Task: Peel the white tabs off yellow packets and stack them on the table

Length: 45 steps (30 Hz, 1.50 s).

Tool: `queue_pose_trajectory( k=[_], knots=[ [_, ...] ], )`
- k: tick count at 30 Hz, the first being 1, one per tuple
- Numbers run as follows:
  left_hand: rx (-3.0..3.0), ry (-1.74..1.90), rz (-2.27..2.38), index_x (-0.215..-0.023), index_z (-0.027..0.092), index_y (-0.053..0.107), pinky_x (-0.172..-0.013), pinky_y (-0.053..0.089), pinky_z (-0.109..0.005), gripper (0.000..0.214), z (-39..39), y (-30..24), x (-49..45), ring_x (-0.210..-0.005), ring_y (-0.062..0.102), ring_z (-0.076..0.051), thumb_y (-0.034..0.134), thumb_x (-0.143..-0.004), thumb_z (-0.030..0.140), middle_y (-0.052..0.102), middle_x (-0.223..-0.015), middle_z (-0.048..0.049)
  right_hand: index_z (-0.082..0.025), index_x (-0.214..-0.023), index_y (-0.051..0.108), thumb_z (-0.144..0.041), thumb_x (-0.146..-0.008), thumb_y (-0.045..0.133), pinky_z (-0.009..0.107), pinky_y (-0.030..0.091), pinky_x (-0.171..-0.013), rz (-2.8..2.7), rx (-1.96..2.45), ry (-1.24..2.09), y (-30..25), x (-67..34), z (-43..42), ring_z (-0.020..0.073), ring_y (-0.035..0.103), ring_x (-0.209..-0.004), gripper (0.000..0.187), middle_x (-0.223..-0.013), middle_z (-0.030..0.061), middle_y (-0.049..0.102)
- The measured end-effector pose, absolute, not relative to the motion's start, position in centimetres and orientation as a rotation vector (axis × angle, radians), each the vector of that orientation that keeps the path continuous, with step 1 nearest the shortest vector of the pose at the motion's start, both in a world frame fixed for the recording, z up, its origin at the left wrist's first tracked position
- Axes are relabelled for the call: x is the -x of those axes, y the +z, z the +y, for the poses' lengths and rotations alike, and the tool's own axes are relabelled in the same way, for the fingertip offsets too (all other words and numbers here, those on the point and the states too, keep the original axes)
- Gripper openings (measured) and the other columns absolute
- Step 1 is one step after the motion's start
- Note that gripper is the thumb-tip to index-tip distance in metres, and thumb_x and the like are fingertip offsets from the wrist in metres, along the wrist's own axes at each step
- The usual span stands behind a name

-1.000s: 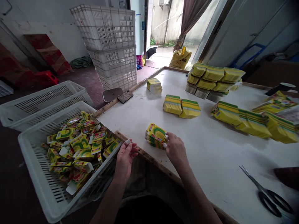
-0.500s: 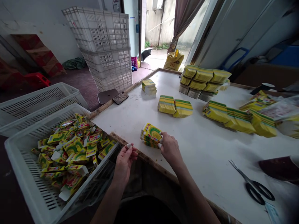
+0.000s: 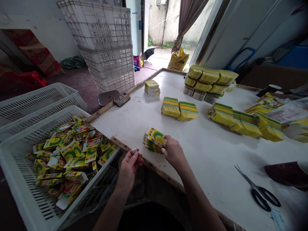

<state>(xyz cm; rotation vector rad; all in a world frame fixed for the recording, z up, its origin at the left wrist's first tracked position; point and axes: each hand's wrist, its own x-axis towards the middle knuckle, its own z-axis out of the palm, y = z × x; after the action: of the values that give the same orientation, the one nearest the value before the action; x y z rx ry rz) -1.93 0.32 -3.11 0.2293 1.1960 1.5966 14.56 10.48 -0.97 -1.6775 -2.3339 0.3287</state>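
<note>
A small stack of flat yellow-green cartons (image 3: 155, 138) lies on the white table (image 3: 134, 125) near its wooden front edge. My right hand (image 3: 175, 151) grips the right end of this stack, thumb at the near side and fingers over the far side. Over the table edge, left of the stack, is my left hand (image 3: 130, 165). Its thumb and curled fingers are pressed together, with nothing visible in them and a white wrap on one fingertip. Beside that hand stands a white plastic crate (image 3: 25, 192) full of opened-out yellow cartons (image 3: 75, 150).
Bundles of flat cartons (image 3: 179, 109) lie mid-table, with a longer row (image 3: 244, 123) to the right and a tall stack (image 3: 209, 80) behind. Scissors (image 3: 257, 189) lie at right, near a dark cup (image 3: 286, 173). A phone (image 3: 122, 99) rests on the left edge.
The whole view has shifted slightly, so the crates and table sit a little further left. Both hands keep nearly the same pose, the right still on the carton stack.
</note>
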Motion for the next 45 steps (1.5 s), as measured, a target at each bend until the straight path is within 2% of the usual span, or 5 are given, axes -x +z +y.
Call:
queue_pose_trajectory(
  k=[4,11,30,37,45],
  knots=[
    [-0.235,1.579,1.192,-0.098,0.015,0.07,-0.059,0.049,-0.019,0.042,0.2,-3.3,1.7,-0.063,0.063,-0.009,0.084,-0.065,0.037,0.071,-0.079,-0.0015,-0.014,-0.122,0.05,-0.008,-0.076,0.069,0.03,0.043,-0.077,-2.31,1.71,0.324,-0.6,-14.8,10.2,0.0229,0.063,-0.091,0.05,-0.11,0.013,0.063],
    [-0.245,1.558,1.197,-0.098,0.015,0.07,-0.058,0.049,-0.019,0.043,-0.1,-3.4,1.6,-0.062,0.063,-0.01,0.085,-0.064,0.038,0.072,-0.079,-0.0019,-0.015,-0.111,0.056,-0.002,-0.076,0.062,0.037,0.04,-0.078,-2.34,1.735,0.234,0.3,-14.5,9.8,0.03,0.06,-0.094,0.038,-0.101,0.0142,0.067],
    [-0.296,1.528,1.137,-0.099,0.014,0.071,-0.056,0.05,-0.019,0.041,-0.3,-3.6,0.7,-0.062,0.064,-0.01,0.084,-0.068,0.038,0.073,-0.079,-0.0029,-0.017,-0.115,0.047,0.0,-0.073,0.05,0.037,0.05,-0.077,-2.09,1.437,0.478,-0.2,-14.9,8.8,0.0241,0.061,-0.086,0.046,-0.102,0.0109,0.057],
    [-0.307,1.671,1.054,-0.096,0.017,0.071,-0.076,0.057,-0.031,0.045,1.4,-2.5,-0.9,-0.091,0.071,-0.023,0.086,-0.064,0.045,0.075,-0.097,-0.0075,-0.021,-0.108,0.05,-0.002,-0.072,0.049,0.026,0.051,-0.067,-2.075,1.047,0.855,0.7,-13.9,6.1,0.016,0.059,-0.074,0.04,-0.089,0.0022,0.059],
    [-0.296,2.058,1.246,-0.103,0.019,0.071,-0.083,0.058,-0.033,0.055,1.8,-3.2,-1.9,-0.103,0.07,-0.028,0.056,-0.082,0.067,0.076,-0.1,-0.0117,-0.021,-0.093,0.052,-0.01,-0.075,0.055,0.029,0.051,-0.066,-1.666,1.033,1.16,-0.4,-11.7,3.2,0.0167,0.059,-0.07,0.021,-0.084,0.0018,0.061]
  ],
)
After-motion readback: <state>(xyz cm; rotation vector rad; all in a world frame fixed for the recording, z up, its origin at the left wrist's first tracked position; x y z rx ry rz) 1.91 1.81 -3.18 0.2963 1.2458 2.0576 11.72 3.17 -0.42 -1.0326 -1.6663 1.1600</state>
